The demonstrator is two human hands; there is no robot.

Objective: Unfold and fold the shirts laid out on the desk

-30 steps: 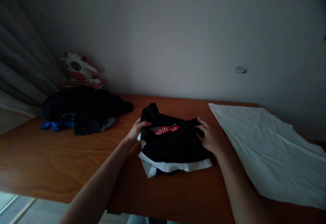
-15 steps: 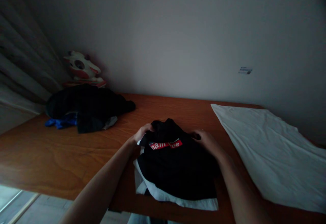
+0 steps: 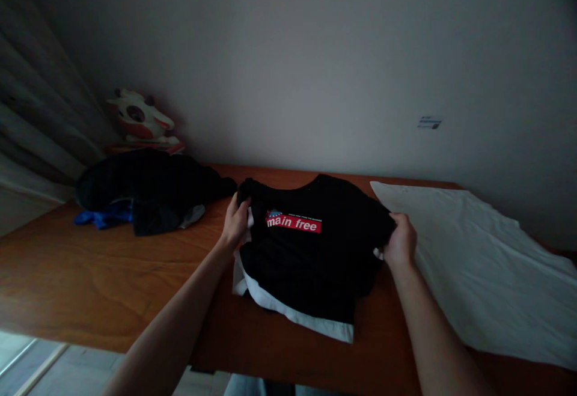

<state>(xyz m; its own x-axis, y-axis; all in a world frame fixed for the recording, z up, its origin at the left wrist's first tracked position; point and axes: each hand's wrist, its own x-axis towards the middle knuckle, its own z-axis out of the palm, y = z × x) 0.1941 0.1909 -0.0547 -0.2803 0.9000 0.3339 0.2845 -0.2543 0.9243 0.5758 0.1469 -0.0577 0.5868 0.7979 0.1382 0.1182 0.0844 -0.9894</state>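
A black shirt (image 3: 311, 264) with a red "main free" print and white lower edging is stretched between both hands over the wooden table. My left hand (image 3: 235, 219) is closed on its left shoulder area. On the other side, my right hand (image 3: 401, 241) grips the right sleeve, with a bit of white cloth showing beneath the fingers. The neckline faces the wall, and the lower hem hangs toward the table's front edge.
A white cloth (image 3: 487, 270) lies spread at the right of the wooden table (image 3: 90, 282). Dark clothes (image 3: 157, 185) are heaped at the back left over a blue cloth (image 3: 106, 217), near a cow-shaped toy (image 3: 139, 116). A wall and curtain stand behind.
Both hands have moved apart and up, the right one farther outward. The black shirt's upper part has been pulled wide and smoother, its print now fully readable, and its hem has shifted away from the front edge.
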